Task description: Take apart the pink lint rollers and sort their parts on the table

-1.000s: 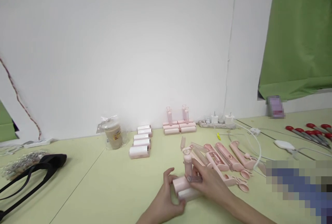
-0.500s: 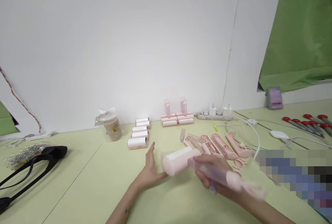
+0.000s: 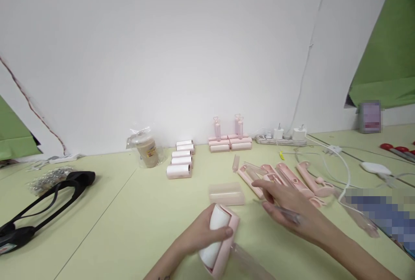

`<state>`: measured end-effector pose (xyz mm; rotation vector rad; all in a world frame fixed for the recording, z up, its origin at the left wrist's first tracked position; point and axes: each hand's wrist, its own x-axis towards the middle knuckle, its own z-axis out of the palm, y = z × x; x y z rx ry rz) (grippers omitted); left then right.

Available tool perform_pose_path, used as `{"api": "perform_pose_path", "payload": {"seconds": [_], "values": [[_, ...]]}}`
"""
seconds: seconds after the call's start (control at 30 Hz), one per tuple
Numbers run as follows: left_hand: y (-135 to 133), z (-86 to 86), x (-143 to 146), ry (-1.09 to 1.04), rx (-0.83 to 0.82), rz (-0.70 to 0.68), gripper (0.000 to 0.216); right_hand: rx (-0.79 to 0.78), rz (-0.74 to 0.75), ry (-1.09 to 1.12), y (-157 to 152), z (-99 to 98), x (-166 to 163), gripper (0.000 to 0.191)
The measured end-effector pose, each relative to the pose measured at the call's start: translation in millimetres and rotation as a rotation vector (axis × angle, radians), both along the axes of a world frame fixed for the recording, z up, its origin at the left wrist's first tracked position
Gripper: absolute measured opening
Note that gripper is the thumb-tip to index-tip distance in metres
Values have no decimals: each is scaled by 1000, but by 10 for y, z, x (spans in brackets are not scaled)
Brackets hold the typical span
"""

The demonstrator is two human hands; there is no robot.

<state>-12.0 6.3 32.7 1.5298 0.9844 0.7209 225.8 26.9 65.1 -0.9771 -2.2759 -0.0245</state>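
My left hand point(image 3: 202, 230) is wrapped round a pink lint roller point(image 3: 223, 245) with a white paper roll, held tilted above the table. Its translucent handle point(image 3: 248, 260) runs down to the right, blurred. On the table just beyond lies a translucent cover point(image 3: 227, 194). To the right, my right hand point(image 3: 288, 204) is over the table with its index finger reaching forward. A thin clear piece point(image 3: 290, 215) shows beneath its fingers; its kind is hard to tell. Pink moulded handle parts point(image 3: 293, 180) lie close behind that hand.
White paper rolls point(image 3: 179, 170) stand in a row at left. Pink lint rollers point(image 3: 241, 144) are against the wall. Farther right are a power strip point(image 3: 280, 141) and cables. A bagged cup point(image 3: 147, 152) and a black frame-like object point(image 3: 48, 206) are at left.
The translucent cover has come off the lint roller and now lies on the table. The roller has passed from my right hand to my left, closer to me. The view has shifted right.
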Motion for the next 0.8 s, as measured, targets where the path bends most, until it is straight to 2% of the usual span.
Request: {"api": "perform_pose_path", "payload": {"seconds": [0.03,0.1,0.17,0.23,0.33,0.47,0.53,0.67,0.8], "values": [[-16,-6,29,39,42,9,48,-106,14,88,-24,7,-8,19],[-43,-33,92,79,87,53,44,-238,153,205,-115,-2,-82,17],[-59,-65,149,73,98,94,40,-240,305,232,-219,-26,-191,15],[-65,-87,185,46,104,101,40,-205,355,213,-293,-45,-284,17],[-67,-92,202,21,108,93,39,-205,327,183,-326,-49,-344,19],[-88,-99,207,73,75,85,33,-315,284,134,-311,-54,-348,18],[-101,-112,219,105,60,95,30,-321,303,121,-314,-73,-347,20],[-109,-121,245,122,80,128,31,-212,317,49,-346,-104,-329,28],[-107,-94,245,146,83,147,30,-83,277,15,-356,-127,-317,26]]}}
